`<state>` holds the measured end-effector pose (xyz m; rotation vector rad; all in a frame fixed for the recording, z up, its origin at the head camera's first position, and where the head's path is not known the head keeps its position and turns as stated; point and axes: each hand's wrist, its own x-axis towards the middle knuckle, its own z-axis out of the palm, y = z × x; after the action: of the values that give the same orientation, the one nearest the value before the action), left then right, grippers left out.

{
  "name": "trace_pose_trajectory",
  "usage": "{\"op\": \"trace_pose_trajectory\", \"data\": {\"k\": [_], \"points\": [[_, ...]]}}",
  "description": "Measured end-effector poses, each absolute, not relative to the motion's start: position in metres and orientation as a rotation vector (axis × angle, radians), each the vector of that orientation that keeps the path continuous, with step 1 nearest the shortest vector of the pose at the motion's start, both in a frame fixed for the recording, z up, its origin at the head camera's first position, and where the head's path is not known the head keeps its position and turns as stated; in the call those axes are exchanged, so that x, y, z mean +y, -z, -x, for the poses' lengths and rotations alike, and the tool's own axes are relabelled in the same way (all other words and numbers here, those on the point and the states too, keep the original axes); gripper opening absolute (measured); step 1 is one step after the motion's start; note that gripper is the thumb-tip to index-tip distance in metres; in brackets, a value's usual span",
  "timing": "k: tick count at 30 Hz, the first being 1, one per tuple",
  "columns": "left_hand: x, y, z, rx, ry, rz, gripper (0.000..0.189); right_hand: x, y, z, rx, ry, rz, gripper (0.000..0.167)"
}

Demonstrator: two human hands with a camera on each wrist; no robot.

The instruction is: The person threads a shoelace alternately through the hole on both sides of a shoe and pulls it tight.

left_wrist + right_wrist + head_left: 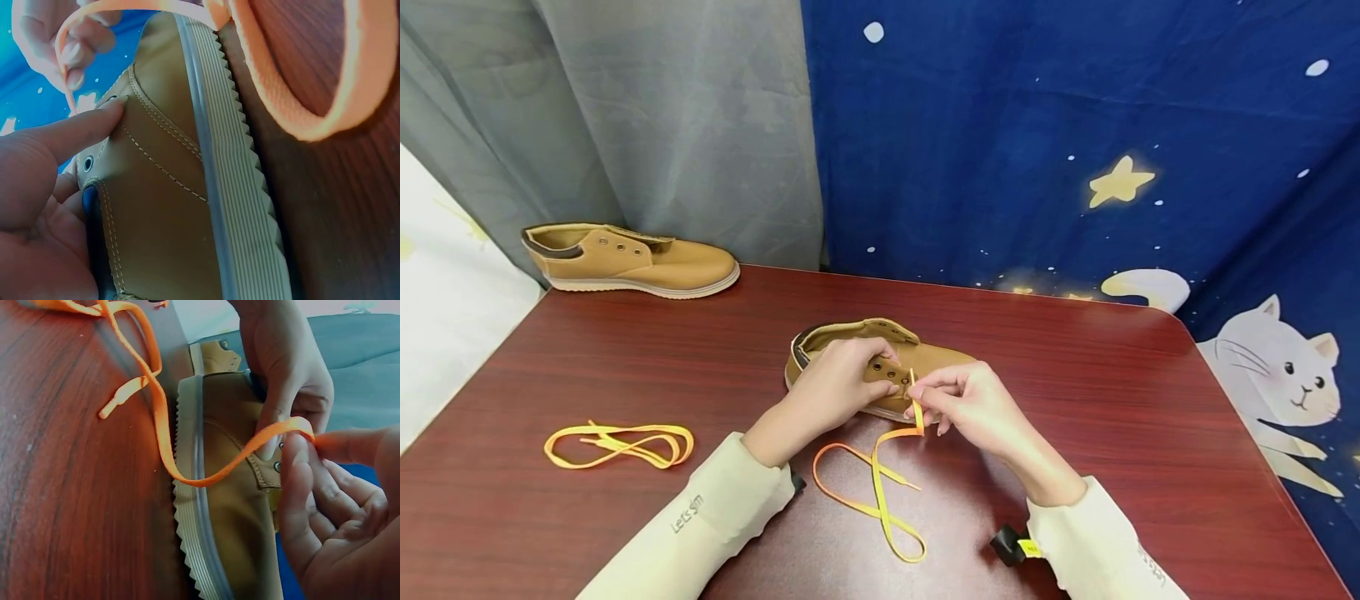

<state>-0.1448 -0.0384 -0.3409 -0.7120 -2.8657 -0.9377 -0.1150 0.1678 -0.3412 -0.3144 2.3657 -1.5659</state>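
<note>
A tan shoe [943, 358] lies on the table, toe to the right, its eyelet flap turned toward me. My left hand [842, 379] grips that flap, thumb on the outer side by the eyelets and fingers inside the shoe. In the left wrist view, the thumb presses the leather [144, 156] close to an eyelet. My right hand [966, 404] pinches an orange-yellow shoelace [219, 472] near one end, the tip pointing up beside the front eyelet. From there the lace hangs and loops over the table, its other tip loose.
A second tan shoe [677, 262], unlaced, stands at the back left of the table [1075, 375]. Another yellow shoelace [625, 446] lies folded in loops at the left. Grey and blue curtains [970, 150] hang behind the table's far edge.
</note>
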Motion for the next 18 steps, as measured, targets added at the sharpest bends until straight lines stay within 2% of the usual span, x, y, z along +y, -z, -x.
{"op": "trace_pose_trajectory", "data": {"k": [6, 15, 18], "points": [[-0.037, 0.34, 0.144, -2.863, 0.968, 0.708, 0.024, 0.169, 0.349, 0.117, 2.348, 1.457, 0.365, 0.019], [-0.037, 0.339, 0.145, -2.883, 1.008, 0.711, 0.022, 0.167, 0.354, 0.12, 2.318, 1.514, 0.281, 0.02], [-0.039, 0.339, 0.145, -2.872, 1.024, 0.71, 0.015, 0.165, 0.357, 0.12, 2.305, 1.554, 0.263, 0.02]]}}
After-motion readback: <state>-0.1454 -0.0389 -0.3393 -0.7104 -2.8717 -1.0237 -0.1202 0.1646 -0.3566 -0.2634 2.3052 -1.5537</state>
